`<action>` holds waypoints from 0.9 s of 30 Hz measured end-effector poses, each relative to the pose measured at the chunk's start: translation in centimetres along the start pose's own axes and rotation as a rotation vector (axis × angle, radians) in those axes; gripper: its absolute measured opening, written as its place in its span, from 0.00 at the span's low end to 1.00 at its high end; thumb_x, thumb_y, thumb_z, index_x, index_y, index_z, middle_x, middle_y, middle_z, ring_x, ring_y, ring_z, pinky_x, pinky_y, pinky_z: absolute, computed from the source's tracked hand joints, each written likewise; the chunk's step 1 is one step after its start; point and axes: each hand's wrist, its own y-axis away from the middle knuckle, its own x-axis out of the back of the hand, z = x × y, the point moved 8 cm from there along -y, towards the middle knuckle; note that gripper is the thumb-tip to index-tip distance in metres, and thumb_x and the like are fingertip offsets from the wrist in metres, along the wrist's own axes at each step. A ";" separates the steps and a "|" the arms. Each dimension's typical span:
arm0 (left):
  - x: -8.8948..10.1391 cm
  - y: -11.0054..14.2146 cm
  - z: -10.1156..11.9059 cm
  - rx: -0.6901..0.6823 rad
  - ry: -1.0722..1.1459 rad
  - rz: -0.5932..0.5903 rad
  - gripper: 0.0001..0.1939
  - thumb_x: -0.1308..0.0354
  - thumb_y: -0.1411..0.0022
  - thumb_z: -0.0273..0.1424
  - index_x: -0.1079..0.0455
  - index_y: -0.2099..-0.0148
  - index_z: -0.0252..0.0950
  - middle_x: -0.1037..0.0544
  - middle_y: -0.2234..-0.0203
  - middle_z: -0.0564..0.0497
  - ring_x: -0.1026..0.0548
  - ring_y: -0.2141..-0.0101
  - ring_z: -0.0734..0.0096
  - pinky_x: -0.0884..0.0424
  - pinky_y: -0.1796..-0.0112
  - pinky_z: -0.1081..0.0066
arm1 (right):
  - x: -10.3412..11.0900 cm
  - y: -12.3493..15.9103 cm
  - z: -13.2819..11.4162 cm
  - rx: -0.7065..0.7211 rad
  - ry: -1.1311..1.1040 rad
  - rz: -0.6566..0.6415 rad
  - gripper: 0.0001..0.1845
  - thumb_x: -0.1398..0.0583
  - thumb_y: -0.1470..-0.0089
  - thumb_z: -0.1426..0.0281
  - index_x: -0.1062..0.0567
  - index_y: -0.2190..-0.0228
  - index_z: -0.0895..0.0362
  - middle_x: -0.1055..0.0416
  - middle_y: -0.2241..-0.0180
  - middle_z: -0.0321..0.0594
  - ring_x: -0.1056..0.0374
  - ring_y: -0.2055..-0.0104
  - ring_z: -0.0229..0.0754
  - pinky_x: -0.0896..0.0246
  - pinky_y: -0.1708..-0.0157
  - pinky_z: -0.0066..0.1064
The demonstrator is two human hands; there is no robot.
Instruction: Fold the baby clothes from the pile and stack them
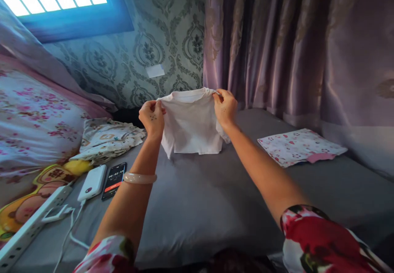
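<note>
A small white long-sleeved shirt [192, 123] hangs spread between my two hands, neckline up, above the grey bed sheet [191, 207]. My left hand [152, 118] pinches its left shoulder, and the sleeve on that side dangles below. At the opposite shoulder my right hand [225, 106] has its fingers closed on the cloth close to the collar. The right sleeve is partly hidden behind my right wrist. The shirt's hem hangs near the sheet; whether it touches, I cannot tell.
Folded patterned clothing [301, 146] lies at the right. On the left are a heap of printed cloth [111, 137], a phone [113, 180] showing a timer, a white power bank [92, 182], a power strip [35, 223] with cables, and a yellow cartoon cushion [27, 207]. Purple curtains [271, 47] hang behind.
</note>
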 end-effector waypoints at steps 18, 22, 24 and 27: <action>5.9 9.3 9.1 -0.572 -0.126 0.533 0.13 0.55 0.29 0.37 0.36 0.53 0.35 0.36 0.55 0.43 0.35 0.47 0.61 0.35 0.46 0.49 | 6.3 6.2 -8.3 0.355 0.177 0.307 0.15 0.55 0.34 0.72 0.33 0.52 0.57 0.35 0.51 0.48 0.38 0.45 0.45 0.41 0.46 0.46; 2.2 9.7 3.0 -0.452 -0.229 0.277 0.11 0.54 0.30 0.36 0.36 0.51 0.36 0.34 0.54 0.41 0.35 0.46 0.60 0.38 0.44 0.50 | 1.8 7.9 -2.8 0.230 0.264 0.115 0.19 0.57 0.34 0.72 0.34 0.48 0.57 0.37 0.48 0.51 0.42 0.43 0.48 0.46 0.44 0.51; 0.2 10.2 -0.4 -0.418 -0.259 0.172 0.12 0.52 0.30 0.36 0.37 0.50 0.36 0.33 0.52 0.40 0.34 0.46 0.58 0.38 0.44 0.49 | -0.6 9.1 -0.2 0.201 0.300 0.000 0.20 0.56 0.35 0.73 0.35 0.46 0.59 0.38 0.46 0.53 0.43 0.42 0.50 0.47 0.43 0.52; -2.2 10.8 -5.2 -0.389 -0.293 0.100 0.10 0.54 0.31 0.32 0.36 0.51 0.35 0.32 0.52 0.38 0.33 0.47 0.59 0.37 0.44 0.50 | -3.6 10.9 3.1 0.191 0.314 -0.172 0.24 0.54 0.39 0.76 0.39 0.42 0.64 0.42 0.43 0.57 0.45 0.41 0.52 0.48 0.43 0.51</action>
